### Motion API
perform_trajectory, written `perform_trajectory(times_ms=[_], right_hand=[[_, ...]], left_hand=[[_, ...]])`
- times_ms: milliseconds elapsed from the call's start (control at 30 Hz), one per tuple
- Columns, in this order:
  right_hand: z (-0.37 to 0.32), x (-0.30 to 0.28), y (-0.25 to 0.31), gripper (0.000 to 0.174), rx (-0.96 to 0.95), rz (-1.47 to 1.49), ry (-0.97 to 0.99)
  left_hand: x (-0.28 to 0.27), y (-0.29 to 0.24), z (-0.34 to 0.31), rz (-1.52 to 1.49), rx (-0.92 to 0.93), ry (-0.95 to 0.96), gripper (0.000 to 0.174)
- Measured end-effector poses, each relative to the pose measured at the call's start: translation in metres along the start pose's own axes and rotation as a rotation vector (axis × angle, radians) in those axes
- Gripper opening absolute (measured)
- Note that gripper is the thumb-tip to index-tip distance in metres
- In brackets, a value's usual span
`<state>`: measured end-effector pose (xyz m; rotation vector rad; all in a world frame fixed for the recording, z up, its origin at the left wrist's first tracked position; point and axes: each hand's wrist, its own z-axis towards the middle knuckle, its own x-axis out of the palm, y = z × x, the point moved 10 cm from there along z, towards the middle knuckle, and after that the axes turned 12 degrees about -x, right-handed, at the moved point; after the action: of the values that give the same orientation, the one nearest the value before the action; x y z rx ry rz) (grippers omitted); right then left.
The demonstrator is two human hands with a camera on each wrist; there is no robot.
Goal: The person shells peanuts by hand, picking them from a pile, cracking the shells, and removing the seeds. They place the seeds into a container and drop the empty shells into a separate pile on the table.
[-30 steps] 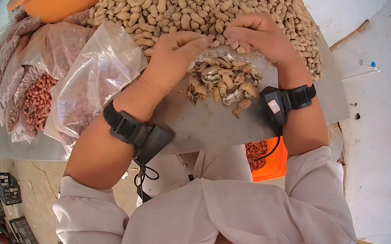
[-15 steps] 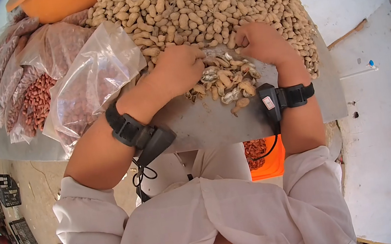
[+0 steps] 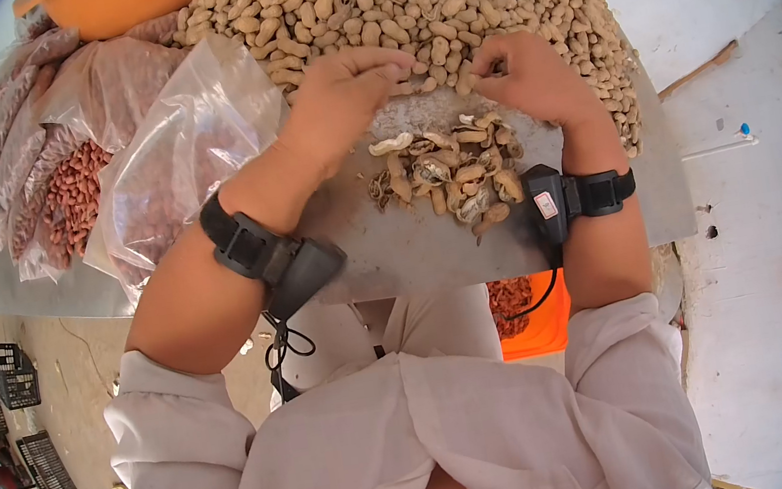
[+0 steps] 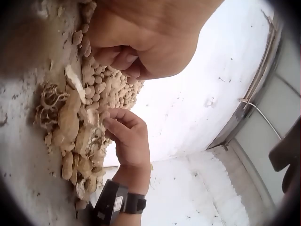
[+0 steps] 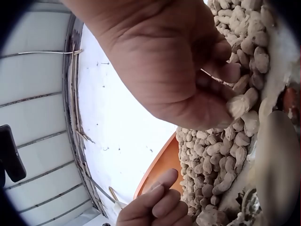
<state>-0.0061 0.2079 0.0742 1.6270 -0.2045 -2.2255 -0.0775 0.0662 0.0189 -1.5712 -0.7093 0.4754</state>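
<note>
My right hand pinches an unshelled peanut between thumb and fingertips at the near edge of the peanut heap. To its left is my left hand, palm side down, its fingers curled in and the thumb close along them; no object shows in its grip, and the palm is hidden. The left fingertips stand just in front of the heap, a short gap from the right hand's. Between my forearms lies a small pile of broken shells, with one pale half shell at its upper left.
Clear plastic bags of red peanut kernels sit at the left of the metal tabletop. Behind them is an orange basin. Below the near edge, an orange container holds reddish contents. A white wall stands at right.
My left hand dropped back over the shells, then returned up to the heap's edge. A pale half shell now lies on the pile. My right hand drew slightly right and now pinches a peanut.
</note>
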Motion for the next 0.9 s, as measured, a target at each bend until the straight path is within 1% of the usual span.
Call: perform_trajectory(times_ms=[67, 100, 167, 267, 367, 400, 567, 600, 700, 800, 900], right_hand=[[0.000, 0.000, -0.001, 0.015, -0.019, 0.061, -0.005], [-0.001, 0.000, -0.003, 0.014, 0.041, 0.211, -0.031], [-0.001, 0.004, -0.003, 0.014, 0.161, 0.509, -0.085], [0.007, 0.009, 0.015, 0.014, -0.007, 0.855, -0.183], [0.011, 0.017, 0.036, 0.013, -0.107, 0.948, -0.182], [0.011, 0.019, 0.037, 0.013, -0.100, 0.969, -0.188], [0.012, 0.025, 0.033, 0.014, -0.040, 1.043, -0.220], [0.012, 0.025, 0.034, 0.013, -0.046, 1.014, -0.208], [0.013, 0.025, 0.036, 0.012, -0.069, 0.959, -0.188], [0.013, 0.027, 0.035, 0.012, -0.081, 0.964, -0.202], [0.013, 0.026, 0.038, 0.011, -0.057, 0.950, -0.215]], left_hand=[[-0.005, 0.002, 0.002, -0.107, -0.029, 0.035, 0.021], [-0.006, 0.003, 0.003, -0.160, -0.042, 0.052, 0.022], [-0.003, 0.005, 0.003, -0.076, -0.037, 0.025, 0.023], [0.010, 0.004, -0.003, 0.016, -0.033, 0.039, 0.025], [0.017, -0.002, -0.010, 0.081, -0.021, 0.087, 0.026], [0.018, -0.004, -0.011, 0.100, -0.016, 0.105, 0.026], [0.013, -0.014, -0.008, 0.298, 0.257, 0.013, 0.024], [0.013, -0.019, -0.010, 0.342, 0.310, -0.011, 0.024], [0.011, -0.024, -0.014, 0.293, 0.334, -0.043, 0.023], [0.011, -0.021, -0.014, 0.341, 0.292, -0.053, 0.021], [0.011, -0.029, -0.017, 0.400, 0.363, -0.080, 0.019]])
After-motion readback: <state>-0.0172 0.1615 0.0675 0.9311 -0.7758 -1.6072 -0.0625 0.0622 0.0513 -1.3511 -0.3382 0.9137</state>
